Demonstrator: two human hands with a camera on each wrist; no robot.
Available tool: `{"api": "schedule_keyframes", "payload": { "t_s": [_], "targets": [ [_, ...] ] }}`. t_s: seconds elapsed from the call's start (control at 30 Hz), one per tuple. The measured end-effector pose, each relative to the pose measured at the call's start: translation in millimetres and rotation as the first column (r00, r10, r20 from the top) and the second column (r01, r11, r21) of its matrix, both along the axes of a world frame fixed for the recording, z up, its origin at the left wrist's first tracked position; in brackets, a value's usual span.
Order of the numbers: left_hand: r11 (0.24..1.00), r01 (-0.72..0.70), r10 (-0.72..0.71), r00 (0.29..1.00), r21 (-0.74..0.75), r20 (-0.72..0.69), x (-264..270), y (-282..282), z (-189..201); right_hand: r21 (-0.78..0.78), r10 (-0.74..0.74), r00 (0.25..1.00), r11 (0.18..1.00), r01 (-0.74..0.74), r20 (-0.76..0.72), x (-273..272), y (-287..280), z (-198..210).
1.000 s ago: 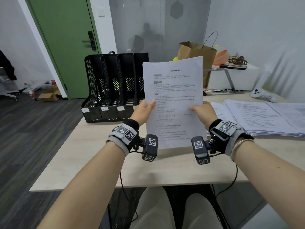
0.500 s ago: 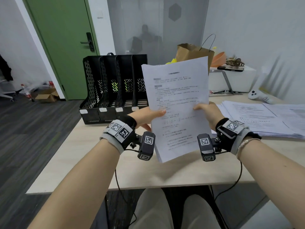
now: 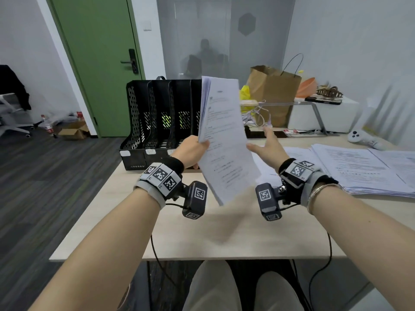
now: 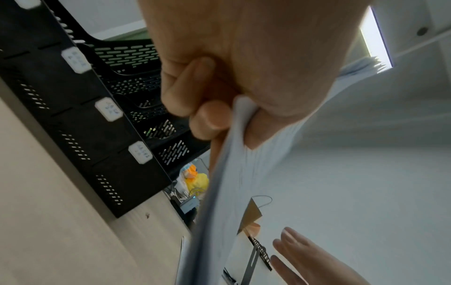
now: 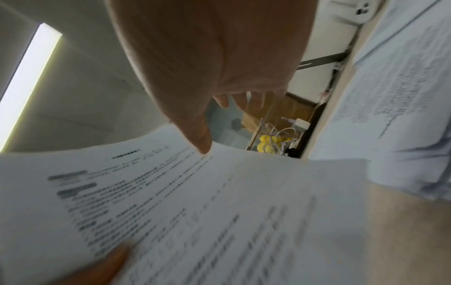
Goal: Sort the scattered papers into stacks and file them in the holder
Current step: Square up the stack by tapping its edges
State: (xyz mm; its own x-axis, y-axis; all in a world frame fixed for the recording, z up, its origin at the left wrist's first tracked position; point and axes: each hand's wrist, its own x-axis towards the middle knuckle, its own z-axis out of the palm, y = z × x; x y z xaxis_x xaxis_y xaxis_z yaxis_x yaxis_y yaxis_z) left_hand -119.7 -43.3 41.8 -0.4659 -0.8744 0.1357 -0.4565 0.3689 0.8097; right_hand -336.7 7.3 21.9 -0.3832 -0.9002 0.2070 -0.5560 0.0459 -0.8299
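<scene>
A stack of printed papers stands nearly edge-on above the desk, gripped at its left edge by my left hand. The left wrist view shows the thumb and curled fingers of that left hand pinching the stack of papers. My right hand is just right of the sheets with fingers spread, holding nothing. In the right wrist view the right hand hovers over the printed sheets. The black file holder with several slots stands behind, to the left of the stack.
More printed papers lie spread on the desk's right side. A white controller lies beyond them. A brown paper bag and cables stand behind the desk. The wooden desk runs to a near edge by my knees.
My right hand has let go of the papers and opened. The left hand has turned the stack edge-on and swung it left toward the holder.
</scene>
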Motion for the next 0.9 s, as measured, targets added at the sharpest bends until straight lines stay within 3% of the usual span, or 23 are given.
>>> {"api": "schedule_keyframes", "payload": {
  "t_s": [0.17, 0.3, 0.37, 0.43, 0.53, 0.63, 0.9],
  "targets": [
    [0.967, -0.253, 0.247, 0.944, -0.001, -0.221, 5.3, -7.2, -0.4, 0.155, 0.053, 0.988, 0.987, -0.03, -0.145, 17.7, -2.3, -11.1],
    [0.947, -0.311, 0.317, 0.874, 0.078, -0.369, 5.5, -9.5, 1.3, 0.307, 0.137, 0.99, 0.941, -0.14, 0.032, 34.9, 8.8, -13.3],
    [0.948, -0.296, 0.317, 0.866, 0.115, -0.386, 4.9, -7.9, 2.5, 0.211, 0.199, 0.955, 0.946, -0.247, 0.221, 42.7, 10.8, -11.9],
    [0.96, -0.262, 0.28, 0.894, 0.098, -0.35, 4.2, -3.9, 3.1, 0.074, 0.226, 0.932, 0.964, -0.256, 0.283, 45.3, 6.9, -12.9],
    [0.981, -0.193, 0.196, 0.943, 0.036, -0.269, 1.4, 1.7, 1.9, -0.014, 0.225, 0.958, 0.974, -0.226, 0.18, 43.5, -2.2, -15.4],
    [0.985, -0.164, 0.171, 0.96, 0.046, -0.223, -0.7, 5.4, 0.4, -0.035, 0.217, 0.958, 0.976, -0.214, 0.185, 40.2, -8.9, -19.1],
    [0.958, -0.261, 0.287, 0.883, 0.121, -0.372, 13.9, -5.0, 21.6, 0.022, 0.237, 0.964, 0.97, -0.241, 0.124, 49.9, -29.1, -14.5]
  ]
}}
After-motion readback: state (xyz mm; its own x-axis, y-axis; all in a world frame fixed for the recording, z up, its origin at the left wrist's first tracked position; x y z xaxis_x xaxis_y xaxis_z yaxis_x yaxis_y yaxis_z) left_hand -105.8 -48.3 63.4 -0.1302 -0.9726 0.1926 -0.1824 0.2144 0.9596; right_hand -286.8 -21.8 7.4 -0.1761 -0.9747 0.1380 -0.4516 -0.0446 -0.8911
